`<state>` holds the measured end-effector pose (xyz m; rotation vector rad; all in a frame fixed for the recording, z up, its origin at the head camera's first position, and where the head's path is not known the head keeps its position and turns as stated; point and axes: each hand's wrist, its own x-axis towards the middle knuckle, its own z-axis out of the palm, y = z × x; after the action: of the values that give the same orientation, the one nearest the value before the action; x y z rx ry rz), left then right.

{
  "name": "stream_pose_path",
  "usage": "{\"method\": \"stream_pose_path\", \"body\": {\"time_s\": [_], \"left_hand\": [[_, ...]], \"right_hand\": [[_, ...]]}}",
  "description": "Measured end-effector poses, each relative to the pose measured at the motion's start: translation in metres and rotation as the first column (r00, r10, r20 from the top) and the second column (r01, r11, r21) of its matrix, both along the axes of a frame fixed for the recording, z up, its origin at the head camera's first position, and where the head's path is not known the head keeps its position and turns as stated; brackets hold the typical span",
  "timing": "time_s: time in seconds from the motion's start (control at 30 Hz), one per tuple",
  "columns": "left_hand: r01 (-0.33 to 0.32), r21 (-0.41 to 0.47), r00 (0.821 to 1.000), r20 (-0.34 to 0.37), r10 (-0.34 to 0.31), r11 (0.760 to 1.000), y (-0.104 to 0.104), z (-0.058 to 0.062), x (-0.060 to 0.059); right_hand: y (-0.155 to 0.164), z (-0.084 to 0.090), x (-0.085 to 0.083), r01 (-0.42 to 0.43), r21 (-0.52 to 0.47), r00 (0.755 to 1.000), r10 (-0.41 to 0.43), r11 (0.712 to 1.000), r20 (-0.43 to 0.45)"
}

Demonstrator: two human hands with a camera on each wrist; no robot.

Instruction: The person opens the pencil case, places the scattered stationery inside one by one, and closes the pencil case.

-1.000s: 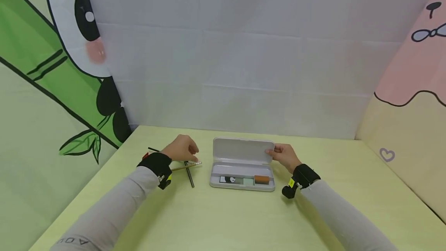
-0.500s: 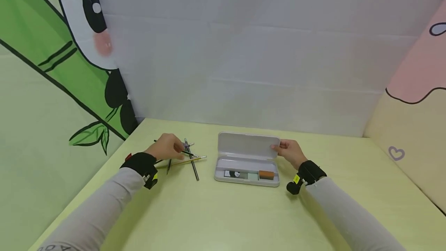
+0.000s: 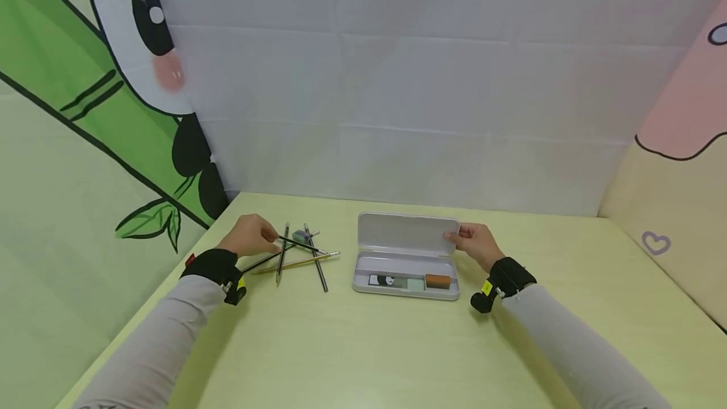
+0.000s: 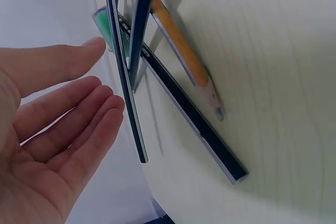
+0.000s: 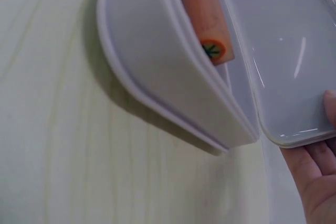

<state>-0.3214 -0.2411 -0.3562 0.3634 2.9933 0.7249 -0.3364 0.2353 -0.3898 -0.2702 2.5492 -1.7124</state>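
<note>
A white pencil case point(image 3: 404, 289) lies open on the yellow-green table, its lid point(image 3: 406, 234) standing upright. Inside lie an orange eraser point(image 3: 438, 281) and a green, black and white piece point(image 3: 392, 281). My right hand point(image 3: 468, 238) pinches the lid's right edge. In the right wrist view the lid point(image 5: 283, 61) rests against my fingertips point(image 5: 315, 171), with the orange eraser point(image 5: 202, 9) in the base. Left of the case lies a crossed pile of dark pens point(image 3: 317, 262) and a yellow pencil point(image 3: 301, 262). My left hand point(image 3: 250, 235) is beside the pile with straight fingers point(image 4: 79, 85) next to a dark pen point(image 4: 126, 93).
A small green eraser point(image 3: 301, 237) lies at the back of the pen pile. Printed cloth walls enclose the table on the left, back and right. The table's left edge point(image 3: 142, 308) runs close beside my left forearm.
My left hand has drawn back to the left off the pen pile, uncovering the pens and the small eraser. My right hand has stayed on the lid.
</note>
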Motion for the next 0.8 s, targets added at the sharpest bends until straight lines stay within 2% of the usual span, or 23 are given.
{"method": "stream_pose_path", "body": {"time_s": [0.1,0.2,0.27,0.37,0.47,0.57,0.7,0.8], "left_hand": [[0.003,-0.013,0.999,-0.039,-0.004,1.000,-0.001,-0.001,-0.005],[0.033,-0.038,0.993,-0.109,-0.037,0.999,-0.003,-0.005,-0.011],[0.066,-0.059,0.987,-0.146,-0.074,0.996,-0.003,-0.008,-0.015],[0.141,-0.110,0.970,-0.182,-0.159,0.984,-0.002,-0.013,-0.023],[0.224,-0.172,0.947,-0.192,-0.256,0.959,0.001,-0.016,-0.030],[0.270,-0.229,0.931,-0.186,-0.315,0.935,0.005,-0.016,-0.036],[0.285,-0.273,0.923,-0.181,-0.340,0.919,0.007,-0.018,-0.043],[0.301,-0.292,0.909,-0.200,-0.366,0.908,0.007,-0.020,-0.049]], "right_hand": [[0.004,0.001,-0.006,-0.008,-0.016,1.000,0.008,1.000,-0.002],[0.009,-0.001,-0.011,-0.035,-0.054,0.999,0.034,0.998,-0.017],[0.013,-0.004,-0.015,-0.075,-0.103,0.997,0.072,0.992,-0.036],[0.015,-0.007,-0.017,-0.099,-0.120,0.994,0.094,0.988,-0.047],[0.014,-0.010,-0.019,-0.066,-0.091,0.998,0.064,0.994,-0.019],[0.013,-0.012,-0.020,-0.017,-0.027,1.000,0.017,0.999,0.012],[0.011,-0.009,-0.021,0.001,-0.007,1.000,-0.001,1.000,0.014],[0.010,-0.006,-0.022,0.003,-0.015,1.000,-0.003,1.000,0.010]]}}
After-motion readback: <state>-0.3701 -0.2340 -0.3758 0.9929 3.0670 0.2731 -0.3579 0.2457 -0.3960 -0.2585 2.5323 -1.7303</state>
